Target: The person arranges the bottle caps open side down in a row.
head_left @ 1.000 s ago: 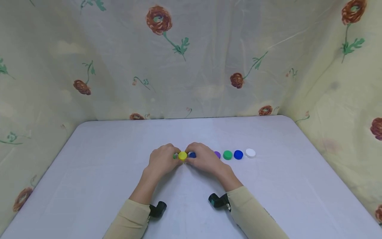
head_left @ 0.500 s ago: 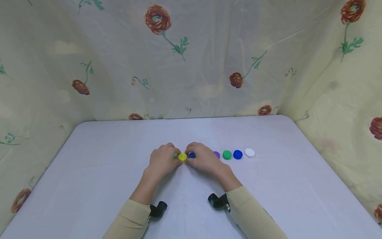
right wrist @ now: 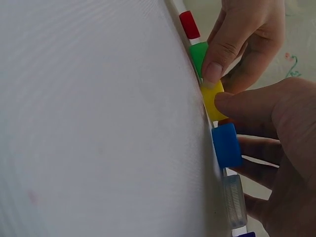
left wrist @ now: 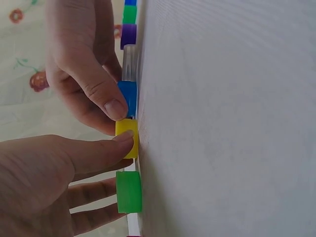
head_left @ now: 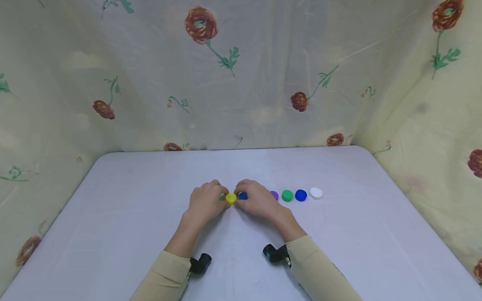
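A yellow bottle cap (head_left: 231,198) sits between both hands in a row of coloured caps on the table. My left hand (head_left: 205,200) pinches it from the left, thumb on its near side in the left wrist view. From the right, my right hand (head_left: 256,198) holds the same cap, its thumb on the yellow side in the right wrist view. A green cap (left wrist: 129,192) stands by the left fingers, with a red cap (right wrist: 189,25) beyond it. Beside the right fingers are a blue cap (right wrist: 227,145) and a clear ribbed cap (right wrist: 234,201). The hands partly hide these neighbours from above.
The row runs on to the right with a purple cap (head_left: 274,195), a second green cap (head_left: 287,195), a darker blue cap (head_left: 301,195) and a white cap (head_left: 316,193). A white table (head_left: 150,179) lies beneath, with a flowered curtain (head_left: 256,75) behind.
The yellow cap has come slightly down or nearer to the person since one second ago, then stays put. Both hands keep hold of it and barely move.
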`<state>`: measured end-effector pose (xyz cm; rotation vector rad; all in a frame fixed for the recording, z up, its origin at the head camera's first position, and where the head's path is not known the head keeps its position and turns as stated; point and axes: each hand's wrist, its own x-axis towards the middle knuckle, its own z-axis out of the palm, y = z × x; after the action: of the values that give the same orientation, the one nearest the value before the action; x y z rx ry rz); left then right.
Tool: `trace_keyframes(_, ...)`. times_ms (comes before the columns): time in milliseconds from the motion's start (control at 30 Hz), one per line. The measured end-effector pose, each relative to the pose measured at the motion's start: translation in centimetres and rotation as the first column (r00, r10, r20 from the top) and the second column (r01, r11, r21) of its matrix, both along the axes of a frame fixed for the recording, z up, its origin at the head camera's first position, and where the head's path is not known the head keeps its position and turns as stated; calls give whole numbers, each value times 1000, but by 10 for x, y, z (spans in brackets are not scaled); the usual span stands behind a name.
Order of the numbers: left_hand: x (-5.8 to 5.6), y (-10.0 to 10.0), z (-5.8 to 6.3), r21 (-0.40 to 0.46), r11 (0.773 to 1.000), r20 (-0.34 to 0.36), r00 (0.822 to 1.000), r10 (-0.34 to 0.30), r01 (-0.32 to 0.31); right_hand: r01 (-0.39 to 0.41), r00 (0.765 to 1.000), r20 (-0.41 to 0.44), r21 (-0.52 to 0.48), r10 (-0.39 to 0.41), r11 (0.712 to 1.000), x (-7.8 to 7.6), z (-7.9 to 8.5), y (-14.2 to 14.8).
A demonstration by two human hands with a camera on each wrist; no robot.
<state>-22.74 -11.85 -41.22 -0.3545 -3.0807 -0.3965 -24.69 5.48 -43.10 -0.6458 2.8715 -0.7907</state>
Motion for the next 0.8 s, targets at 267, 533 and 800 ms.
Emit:
trace_keyframes(267,0,-2,1,10,1000,9,1000,0,0,20,999,28,-19,-20,1000,-2,0,-2)
trace_keyframes(533,1,-8,3,30,1000,23,1000,8,-8,3,1000,10,-20,-3,1000,-2,3,-7)
trace_keyframes(800,4,-12,4,14,1000,35,999,1,-2,14,999,44,1,-14,1000,-3,2,-11)
